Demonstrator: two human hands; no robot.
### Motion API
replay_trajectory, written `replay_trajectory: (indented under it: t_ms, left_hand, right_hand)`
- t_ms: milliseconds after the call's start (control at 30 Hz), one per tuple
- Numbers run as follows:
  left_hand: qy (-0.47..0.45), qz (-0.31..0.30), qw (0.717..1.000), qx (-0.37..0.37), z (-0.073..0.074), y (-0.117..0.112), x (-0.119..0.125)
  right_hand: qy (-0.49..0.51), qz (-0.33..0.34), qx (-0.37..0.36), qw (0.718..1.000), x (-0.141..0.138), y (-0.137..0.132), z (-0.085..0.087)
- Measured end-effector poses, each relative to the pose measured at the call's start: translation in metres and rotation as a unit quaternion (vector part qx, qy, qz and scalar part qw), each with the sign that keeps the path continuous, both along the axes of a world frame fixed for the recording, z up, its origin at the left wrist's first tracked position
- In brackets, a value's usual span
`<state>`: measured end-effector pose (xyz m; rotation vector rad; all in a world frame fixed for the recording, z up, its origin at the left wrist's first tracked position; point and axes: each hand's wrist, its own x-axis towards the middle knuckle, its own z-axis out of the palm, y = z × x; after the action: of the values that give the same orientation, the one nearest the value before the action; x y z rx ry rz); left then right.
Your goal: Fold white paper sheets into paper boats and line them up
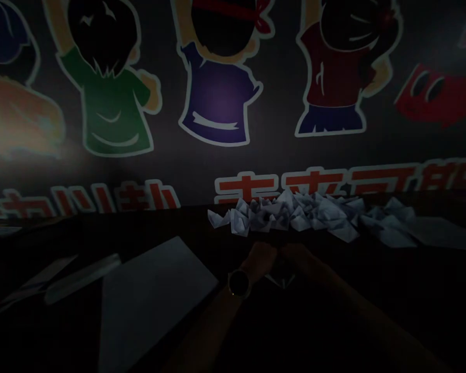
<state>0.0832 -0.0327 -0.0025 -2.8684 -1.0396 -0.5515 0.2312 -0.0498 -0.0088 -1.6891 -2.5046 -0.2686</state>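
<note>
Dim light leaves much of both hands in shadow. A watch [239,283] sits on my left wrist, and my left hand [261,258] is closed, its fingers curled forward. Close beside it on the right, my right hand [298,254] is closed too. Between and under them shows a small piece of folded white paper [282,280], its pointed edge toward me; both hands seem to grip it, though the fingertips are hidden. Just beyond lies a pile of folded paper pieces [295,211], pale and angular.
A stack of flat white paper [155,300] lies left of my hands on the dark table. Further left is a long, pale, blurred strip [83,278]. At the right, more flat paper [445,232] adjoins the pile. Behind rises a wall with painted cartoon figures [221,98] and red characters.
</note>
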Motion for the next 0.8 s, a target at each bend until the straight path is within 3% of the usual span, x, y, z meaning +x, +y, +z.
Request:
replay_trajectory:
  t_ms: [200, 433, 567, 800]
  left_hand:
    - [0.15, 0.013, 0.988, -0.037, 0.018, 0.001, -0.004]
    - [0.152, 0.014, 0.988, -0.029, 0.014, 0.003, -0.001]
    - [0.159, 0.023, 0.987, -0.031, 0.011, 0.003, -0.001]
    - [0.17, 0.01, 0.985, -0.013, 0.02, -0.002, 0.001]
  right_hand:
    - [-0.022, 0.03, -0.029, 0.999, 0.004, -0.009, 0.012]
    - [-0.022, 0.036, -0.09, 0.995, -0.001, -0.013, 0.018]
    - [-0.023, 0.041, -0.068, 0.997, -0.007, -0.016, 0.019]
    - [0.002, 0.037, -0.066, 0.997, -0.011, -0.012, 0.01]
